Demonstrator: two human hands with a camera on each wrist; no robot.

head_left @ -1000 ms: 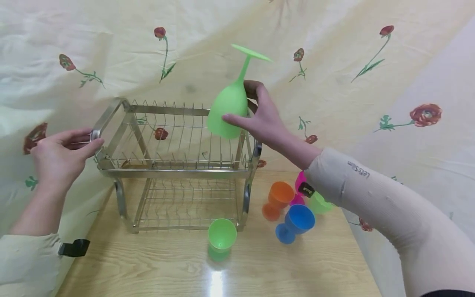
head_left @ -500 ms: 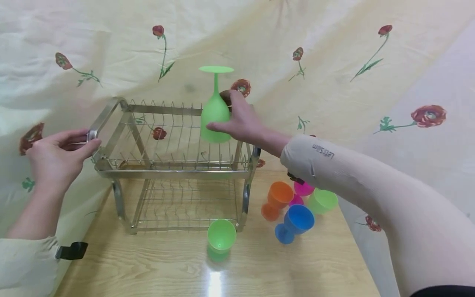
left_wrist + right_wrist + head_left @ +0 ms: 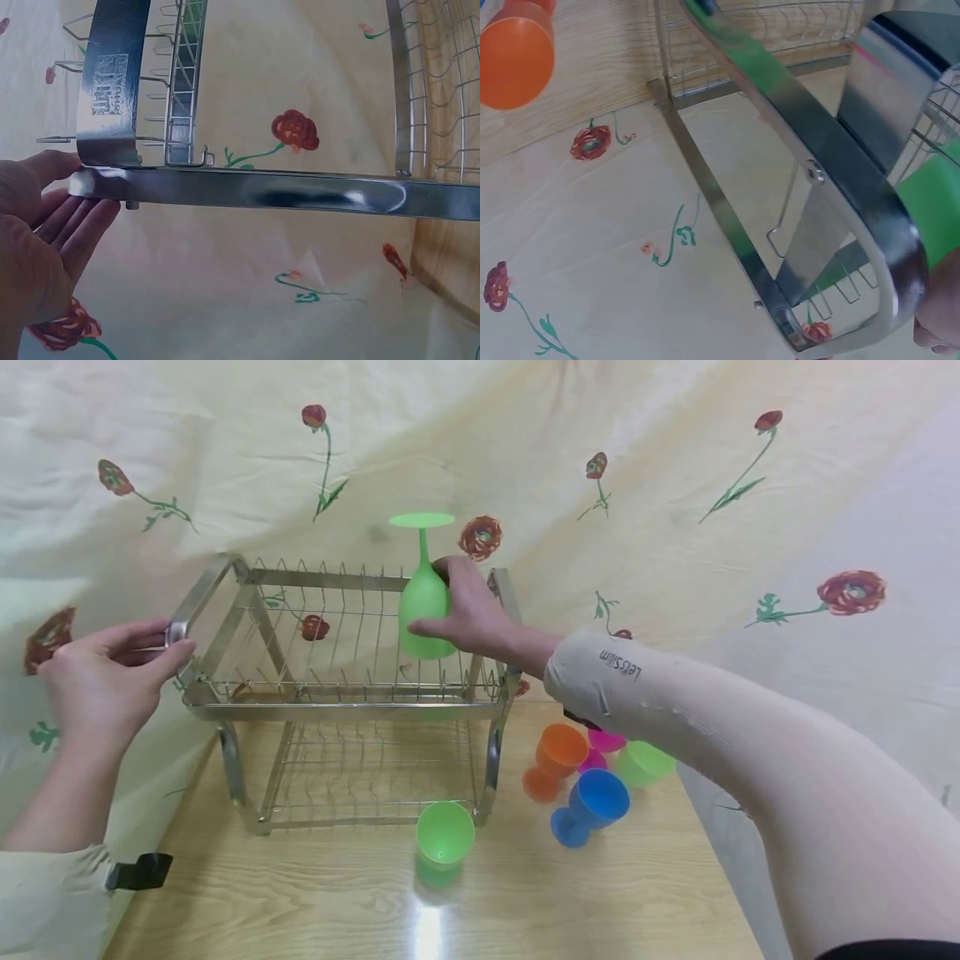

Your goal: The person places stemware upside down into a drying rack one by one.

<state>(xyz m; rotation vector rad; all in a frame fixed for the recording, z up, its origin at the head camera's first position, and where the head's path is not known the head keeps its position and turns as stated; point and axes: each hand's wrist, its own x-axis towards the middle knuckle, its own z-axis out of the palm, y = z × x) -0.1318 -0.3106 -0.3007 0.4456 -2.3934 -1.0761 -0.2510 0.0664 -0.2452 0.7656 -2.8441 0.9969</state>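
Observation:
A two-tier metal dish rack point(image 3: 345, 713) stands on the wooden table. My left hand point(image 3: 105, 681) pinches the rounded front corner of its upper left side; in the left wrist view my thumb lies over the flat bar, fingers beneath. With my right hand point(image 3: 476, 614) I hold a green plastic wine goblet point(image 3: 425, 602) by its bowl, upside down, foot on top. Its rim is low over the wires of the upper tier, toward the right. In the right wrist view only part of the green bowl point(image 3: 934, 202) shows behind the rack's side frame.
A second green goblet point(image 3: 445, 833) stands upright before the rack. To the right are an orange goblet point(image 3: 562, 748), a blue goblet point(image 3: 600, 799), a pink goblet point(image 3: 606, 741) and another green goblet point(image 3: 643, 763). Flowered cloth point(image 3: 660, 543) hangs behind the table.
My right hand has carried the green goblet left and down toward the rack's upper tier, turning it from tilted to straight upside down. My left hand keeps its hold on the rack corner.

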